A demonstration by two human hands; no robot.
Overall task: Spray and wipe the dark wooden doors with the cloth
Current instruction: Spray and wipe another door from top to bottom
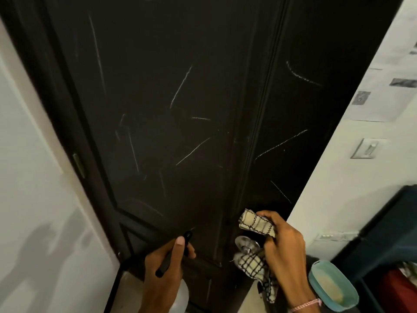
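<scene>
The left hand [165, 267] gripped the spray bottle [187, 236], with its nozzle close to the dark door [158, 105] with white marks. The right hand [286, 249] held the bunched cloth [257, 224] beside the knob [243, 242].

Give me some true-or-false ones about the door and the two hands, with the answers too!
1. The right hand grips a checked cloth. True.
2. The left hand holds nothing. False: it holds a spray bottle.
3. The dark door has pale, scratchy marks on it. True.
4. The door knob is red. False: it is shiny silver metal.
</scene>
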